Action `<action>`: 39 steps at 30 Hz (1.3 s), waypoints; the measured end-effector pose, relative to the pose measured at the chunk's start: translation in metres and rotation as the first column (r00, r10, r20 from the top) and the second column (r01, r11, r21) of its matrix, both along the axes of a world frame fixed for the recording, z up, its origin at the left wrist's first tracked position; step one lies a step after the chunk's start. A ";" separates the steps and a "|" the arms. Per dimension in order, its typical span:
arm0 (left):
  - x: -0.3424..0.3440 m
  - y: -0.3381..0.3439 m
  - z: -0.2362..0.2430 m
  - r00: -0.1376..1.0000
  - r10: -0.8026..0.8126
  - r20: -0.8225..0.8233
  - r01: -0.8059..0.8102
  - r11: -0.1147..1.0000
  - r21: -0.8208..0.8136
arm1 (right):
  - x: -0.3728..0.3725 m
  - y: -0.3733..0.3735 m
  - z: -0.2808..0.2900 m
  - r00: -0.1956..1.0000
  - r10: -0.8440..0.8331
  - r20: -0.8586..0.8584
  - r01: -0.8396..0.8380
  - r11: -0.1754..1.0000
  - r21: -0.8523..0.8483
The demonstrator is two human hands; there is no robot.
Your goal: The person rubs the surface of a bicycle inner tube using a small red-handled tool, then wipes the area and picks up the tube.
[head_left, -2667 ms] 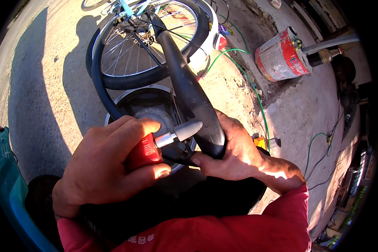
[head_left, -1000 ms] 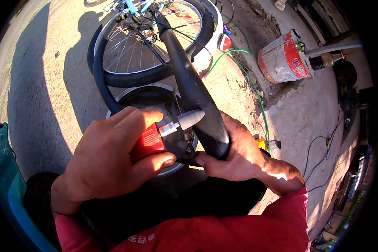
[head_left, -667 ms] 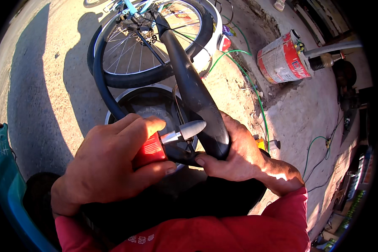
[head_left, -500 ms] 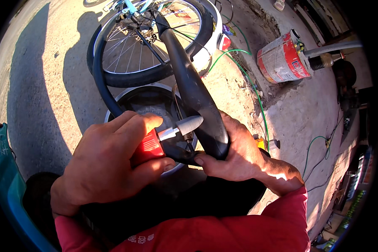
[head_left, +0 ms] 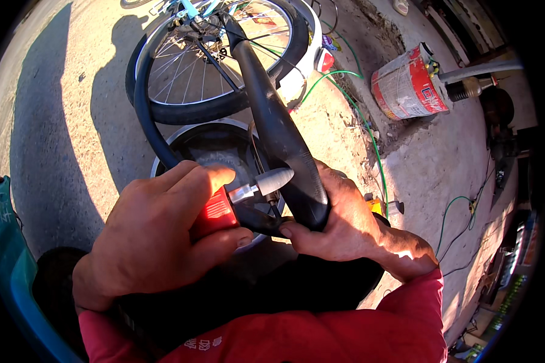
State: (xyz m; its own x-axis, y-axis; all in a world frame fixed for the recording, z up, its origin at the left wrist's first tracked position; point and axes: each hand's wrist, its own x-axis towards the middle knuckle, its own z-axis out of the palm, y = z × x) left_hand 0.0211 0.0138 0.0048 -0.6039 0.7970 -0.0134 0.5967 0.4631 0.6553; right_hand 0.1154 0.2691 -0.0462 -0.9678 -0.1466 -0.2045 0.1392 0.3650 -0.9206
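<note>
The left hand [head_left: 154,233] is covering much of the red tool [head_left: 217,213]; the upper edge is cropping the blue bicycle frame [head_left: 189,8].

Harsh sunlight brightens your pale, rough concrete ground [head_left: 82,91], laying long, dark shadows [head_left: 42,127] near its left edge and glaring in patches on your bare right hand [head_left: 343,224]. Just below it, detail sinks into near-black; fisheye distortion bends the outer edges.

A red-bodied tool [head_left: 215,213] with a silvery shank [head_left: 242,193] and blunt grey conical tip [head_left: 275,181] points rightward and slightly up from the left hand [head_left: 154,233], its tip overlapping in view a plump, scuffed black inner tube [head_left: 272,127] that slants away and bends sharply in the grasp of the right hand [head_left: 342,221]
</note>
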 end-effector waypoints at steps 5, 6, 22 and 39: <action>0.003 -0.001 0.003 0.997 -0.068 0.021 0.068 0.998 0.011 | -0.002 -0.001 0.003 0.999 0.019 0.046 -0.018 0.999 -0.031; 0.002 0.000 0.001 1.000 -0.024 0.014 0.024 1.000 0.004 | -0.002 0.000 0.003 0.997 0.016 0.074 -0.014 0.999 -0.031; -0.005 -0.001 -0.003 0.999 0.052 0.012 -0.053 0.994 0.099 | 0.000 0.005 0.009 0.997 -0.012 -0.070 0.006 0.996 -0.094; -0.003 -0.004 -0.002 1.000 0.031 -0.006 -0.030 0.997 0.074 | 0.002 0.008 0.007 1.000 -0.012 0.026 0.015 0.990 -0.140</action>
